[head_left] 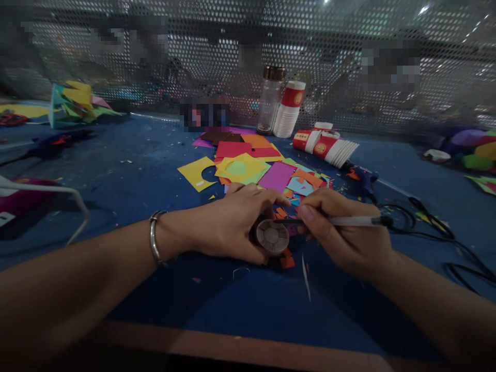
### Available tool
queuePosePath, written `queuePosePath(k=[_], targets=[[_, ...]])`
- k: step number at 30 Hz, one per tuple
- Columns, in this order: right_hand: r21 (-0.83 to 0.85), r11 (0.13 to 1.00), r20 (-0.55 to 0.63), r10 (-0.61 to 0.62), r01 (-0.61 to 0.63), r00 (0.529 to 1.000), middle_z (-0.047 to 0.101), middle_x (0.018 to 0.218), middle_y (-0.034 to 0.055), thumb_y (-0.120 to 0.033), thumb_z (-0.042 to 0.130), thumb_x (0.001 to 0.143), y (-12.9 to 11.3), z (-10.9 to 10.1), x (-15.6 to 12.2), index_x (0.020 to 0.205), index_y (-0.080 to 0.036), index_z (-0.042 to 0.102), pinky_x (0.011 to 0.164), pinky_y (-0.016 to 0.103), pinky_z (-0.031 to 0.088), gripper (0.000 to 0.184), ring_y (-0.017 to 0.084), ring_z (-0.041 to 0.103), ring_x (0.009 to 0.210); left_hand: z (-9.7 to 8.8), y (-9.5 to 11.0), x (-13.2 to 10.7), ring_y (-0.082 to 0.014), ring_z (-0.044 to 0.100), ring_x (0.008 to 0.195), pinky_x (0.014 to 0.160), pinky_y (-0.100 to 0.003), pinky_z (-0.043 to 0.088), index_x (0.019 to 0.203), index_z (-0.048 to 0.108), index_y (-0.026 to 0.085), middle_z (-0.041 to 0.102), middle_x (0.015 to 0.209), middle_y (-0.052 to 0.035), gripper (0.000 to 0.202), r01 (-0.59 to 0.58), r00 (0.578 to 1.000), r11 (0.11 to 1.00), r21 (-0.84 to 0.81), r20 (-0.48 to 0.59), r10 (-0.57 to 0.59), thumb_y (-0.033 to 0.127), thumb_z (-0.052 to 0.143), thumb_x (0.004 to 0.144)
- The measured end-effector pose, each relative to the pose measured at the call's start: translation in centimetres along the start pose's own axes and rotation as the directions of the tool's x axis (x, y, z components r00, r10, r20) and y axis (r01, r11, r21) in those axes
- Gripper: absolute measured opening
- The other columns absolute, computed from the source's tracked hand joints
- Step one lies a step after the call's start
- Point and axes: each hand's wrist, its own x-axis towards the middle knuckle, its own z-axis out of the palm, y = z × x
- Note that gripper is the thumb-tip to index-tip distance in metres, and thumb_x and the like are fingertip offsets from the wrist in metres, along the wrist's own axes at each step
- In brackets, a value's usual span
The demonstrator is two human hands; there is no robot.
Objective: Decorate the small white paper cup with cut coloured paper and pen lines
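My left hand (pixel 236 222), with a silver bangle on its wrist, is curled around a small round grey-brown piece (pixel 273 237). Dark radial lines ring a plain circle on its upward face; its exact kind I cannot make out. A pen (pixel 351 221) with a clear barrel and dark end is pinched in my right hand (pixel 341 227). Its dark tip meets or hovers over the round piece's upper rim. Orange paper scraps (pixel 287 259) lie beside and under that piece. Just beyond both hands spreads a pile of coloured paper, including a purple sheet (pixel 276 176).
A clear bottle (pixel 268 106) and upright stacked paper cups (pixel 290 109) stand by the perforated metal screen (pixel 217 62). More cups (pixel 323 147) lie on their side. Blue glue guns lie right (pixel 364 181) and left (pixel 52 143). A black cable (pixel 430 230) loops at right.
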Motion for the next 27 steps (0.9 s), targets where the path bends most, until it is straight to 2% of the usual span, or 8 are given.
queuePosePath(k=[7, 13, 18, 21, 24, 27], targets=[[0.138, 0.985, -0.026, 0.112, -0.107, 0.993, 0.061, 0.066, -0.0016, -0.019, 0.051, 0.101, 0.53, -0.21, -0.21, 0.079, -0.024, 0.053, 0.051, 0.025, 0.047, 0.023, 0.012, 0.058, 0.051, -0.2, 0.01, 0.05, -0.0332, 0.055, 0.116, 0.098, -0.045, 0.045, 0.139, 0.051, 0.02, 0.062, 0.123, -0.0104, 0.079, 0.037, 0.999, 0.999, -0.005, 0.024, -0.037, 0.041, 0.08, 0.068], [0.282, 0.94, -0.023, 0.207, -0.192, 0.978, 0.06, 0.063, -0.0024, -0.027, 0.051, 0.104, 0.63, -0.32, -0.24, 0.078, -0.022, 0.056, 0.046, 0.024, 0.047, 0.027, 0.011, 0.06, 0.048, -0.14, 0.05, -0.01, -0.0341, 0.056, 0.115, 0.099, -0.047, 0.045, 0.128, 0.054, 0.021, 0.062, 0.122, -0.0106, 0.068, 0.032, 0.999, 0.999, 0.008, 0.008, -0.032, 0.044, 0.079, 0.069], [0.312, 0.925, -0.014, 0.234, -0.218, 0.972, 0.061, 0.063, -0.0021, -0.032, 0.053, 0.104, 0.75, -0.41, -0.29, 0.078, -0.022, 0.058, 0.043, 0.021, 0.048, 0.029, 0.011, 0.061, 0.047, -0.08, -0.16, -0.11, -0.0337, 0.055, 0.115, 0.098, -0.046, 0.045, 0.126, 0.053, 0.021, 0.062, 0.121, -0.0102, 0.065, 0.027, 1.0, 1.0, 0.017, 0.008, -0.027, 0.043, 0.078, 0.07], [0.321, 0.923, 0.007, 0.221, -0.211, 0.975, 0.06, 0.061, -0.0028, -0.029, 0.052, 0.104, 0.85, -0.41, -0.33, 0.078, -0.023, 0.056, 0.042, 0.02, 0.047, 0.028, 0.01, 0.059, 0.045, -0.11, -0.19, -0.22, -0.0322, 0.055, 0.115, 0.098, -0.044, 0.045, 0.13, 0.052, 0.022, 0.063, 0.12, -0.0094, 0.065, 0.014, 1.0, 1.0, 0.01, 0.017, -0.014, 0.039, 0.076, 0.072], [0.289, 0.935, 0.028, 0.205, -0.205, 0.978, 0.061, 0.06, -0.0036, -0.023, 0.052, 0.103, 0.86, -0.41, -0.35, 0.078, -0.022, 0.055, 0.044, 0.021, 0.046, 0.025, 0.01, 0.058, 0.045, -0.05, -0.23, -0.28, -0.0319, 0.055, 0.115, 0.097, -0.043, 0.044, 0.138, 0.049, 0.024, 0.064, 0.12, -0.0088, 0.073, 0.003, 1.0, 1.0, -0.002, 0.003, -0.003, 0.04, 0.076, 0.073], [0.24, 0.949, 0.035, 0.204, -0.206, 0.978, 0.061, 0.061, -0.0033, -0.023, 0.053, 0.103, 0.81, -0.41, -0.36, 0.079, -0.023, 0.055, 0.046, 0.023, 0.045, 0.024, 0.01, 0.058, 0.047, -0.02, -0.16, -0.25, -0.033, 0.055, 0.116, 0.098, -0.045, 0.044, 0.143, 0.046, 0.024, 0.064, 0.121, -0.009, 0.079, 0.005, 1.0, 1.0, -0.002, -0.002, -0.005, 0.041, 0.077, 0.073]])
